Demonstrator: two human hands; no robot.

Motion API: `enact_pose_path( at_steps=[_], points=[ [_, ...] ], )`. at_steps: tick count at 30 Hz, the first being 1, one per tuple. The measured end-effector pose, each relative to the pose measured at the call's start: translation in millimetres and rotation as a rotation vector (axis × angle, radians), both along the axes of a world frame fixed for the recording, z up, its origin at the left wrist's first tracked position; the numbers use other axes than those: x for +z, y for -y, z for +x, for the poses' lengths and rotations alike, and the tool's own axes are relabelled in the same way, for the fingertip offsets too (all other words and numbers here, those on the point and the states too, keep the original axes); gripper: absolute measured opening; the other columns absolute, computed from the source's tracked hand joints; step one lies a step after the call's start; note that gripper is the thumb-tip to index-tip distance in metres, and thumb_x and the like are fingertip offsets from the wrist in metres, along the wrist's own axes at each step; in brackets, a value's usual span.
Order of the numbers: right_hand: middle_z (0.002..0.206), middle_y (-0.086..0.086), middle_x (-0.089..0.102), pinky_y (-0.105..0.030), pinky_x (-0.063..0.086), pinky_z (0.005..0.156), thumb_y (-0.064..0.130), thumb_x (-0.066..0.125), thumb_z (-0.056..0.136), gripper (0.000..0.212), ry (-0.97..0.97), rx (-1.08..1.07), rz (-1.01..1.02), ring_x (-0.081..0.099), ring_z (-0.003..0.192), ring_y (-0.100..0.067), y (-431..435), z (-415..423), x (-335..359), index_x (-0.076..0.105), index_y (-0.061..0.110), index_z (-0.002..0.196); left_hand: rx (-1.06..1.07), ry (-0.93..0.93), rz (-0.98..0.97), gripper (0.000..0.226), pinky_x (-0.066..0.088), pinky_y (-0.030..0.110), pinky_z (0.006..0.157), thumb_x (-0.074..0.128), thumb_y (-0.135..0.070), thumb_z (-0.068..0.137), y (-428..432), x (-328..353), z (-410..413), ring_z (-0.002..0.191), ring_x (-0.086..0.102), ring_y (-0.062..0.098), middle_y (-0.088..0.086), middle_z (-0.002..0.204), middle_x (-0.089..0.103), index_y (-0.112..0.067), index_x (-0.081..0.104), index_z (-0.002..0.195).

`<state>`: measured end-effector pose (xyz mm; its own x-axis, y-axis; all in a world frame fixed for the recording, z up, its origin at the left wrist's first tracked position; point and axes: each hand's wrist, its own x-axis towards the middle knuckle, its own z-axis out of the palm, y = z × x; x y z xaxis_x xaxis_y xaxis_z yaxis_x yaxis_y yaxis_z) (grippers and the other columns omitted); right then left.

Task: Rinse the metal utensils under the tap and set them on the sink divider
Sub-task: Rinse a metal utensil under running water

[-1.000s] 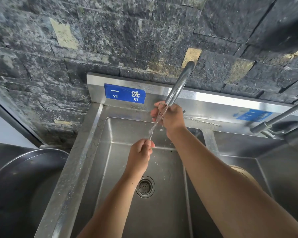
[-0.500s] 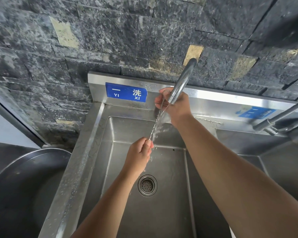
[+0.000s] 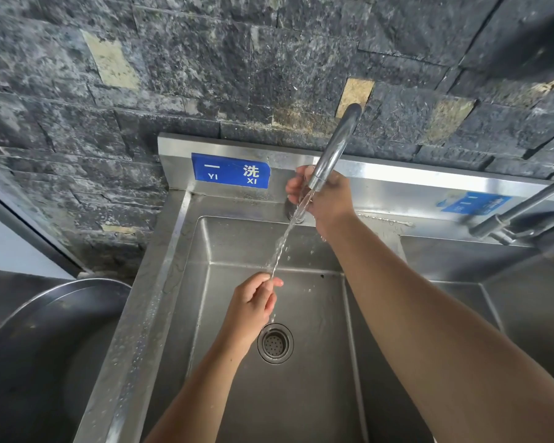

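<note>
A thin utensil [image 3: 282,244] is gripped beside the tap [image 3: 336,145] mouth by the right hand [image 3: 328,198] and pinched below it by the left hand [image 3: 253,302].

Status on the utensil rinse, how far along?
Done, apparently: one thin metal piece lies on the back ledge by the sink divider. In hand: the left hand and right hand each hold an end of a thin metal utensil under the running tap. Remaining: setting it on the divider; no other utensils are visible.
</note>
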<state>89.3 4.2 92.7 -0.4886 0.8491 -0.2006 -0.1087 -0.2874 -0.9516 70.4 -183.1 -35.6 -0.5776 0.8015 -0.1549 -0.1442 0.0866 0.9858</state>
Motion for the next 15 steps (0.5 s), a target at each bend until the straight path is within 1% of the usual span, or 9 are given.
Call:
enact_pose_path(
  at_steps=[3,6,8,10,12,13,15],
  points=[
    [0.074,-0.014,0.067,-0.028,0.058,0.054,0.008,0.04,0.105,0.026,0.024,0.005,-0.063,0.065,0.064,-0.027,9.6,0.0,-12.0,0.062,-0.005,0.108,0.015,0.038,0.014,0.024,0.021,0.018,0.041,0.043,-0.012,0.103,-1.1,1.0,3.1,0.042,0.027,0.007,0.011,0.063,0.033,-0.003,0.062,0.093],
    [0.068,-0.011,0.066,-0.028,0.057,0.05,0.006,0.038,0.105,0.025,0.1,0.009,-0.004,0.066,0.056,-0.021,26.5,0.4,-29.0,0.061,-0.001,0.098,0.035,0.066,0.008,0.023,0.021,0.018,0.04,0.043,-0.013,0.103,-3.1,1.4,5.1,0.041,0.027,0.006,0.008,0.06,0.033,-0.002,0.061,0.093],
    [0.064,-0.01,0.065,-0.028,0.058,0.049,0.001,0.036,0.102,0.025,0.128,0.013,-0.003,0.065,0.051,-0.019,38.3,1.3,-41.3,0.059,0.002,0.092,0.05,0.089,-0.008,0.023,0.02,0.018,0.039,0.043,-0.012,0.103,-4.7,1.1,6.3,0.042,0.026,0.007,0.005,0.058,0.033,-0.002,0.06,0.091],
    [0.062,-0.01,0.065,-0.03,0.058,0.051,-0.002,0.035,0.1,0.026,0.147,0.031,-0.038,0.065,0.052,-0.021,49.9,3.0,-54.9,0.057,0.004,0.087,0.077,0.109,-0.032,0.024,0.019,0.018,0.039,0.041,-0.008,0.102,-6.0,0.0,7.0,0.042,0.024,0.008,0.001,0.055,0.033,-0.003,0.059,0.088],
    [0.063,-0.01,0.066,-0.033,0.058,0.054,-0.001,0.034,0.1,0.029,0.184,0.072,-0.037,0.066,0.054,-0.023,61.6,6.8,-69.0,0.057,0.005,0.084,0.11,0.117,-0.053,0.026,0.018,0.018,0.038,0.039,-0.004,0.1,-6.3,-0.9,6.7,0.041,0.023,0.009,-0.002,0.051,0.033,-0.005,0.06,0.085],
    [0.062,-0.008,0.068,-0.033,0.057,0.051,0.002,0.035,0.101,0.028,0.199,0.097,-0.013,0.066,0.055,-0.023,67.5,8.8,-75.8,0.057,0.006,0.084,0.123,0.119,-0.053,0.026,0.018,0.018,0.038,0.039,-0.004,0.099,-6.3,-0.4,6.2,0.041,0.022,0.009,-0.004,0.05,0.033,-0.006,0.061,0.086],
    [0.062,-0.004,0.07,-0.026,0.05,0.043,0.008,0.04,0.102,0.025,0.232,0.134,0.046,0.067,0.056,-0.021,78.4,12.9,-86.5,0.057,0.009,0.085,0.128,0.132,-0.023,0.026,0.018,0.017,0.036,0.039,-0.005,0.1,-6.4,3.0,5.1,0.04,0.022,0.008,-0.006,0.05,0.033,-0.007,0.061,0.086]
  ],
)
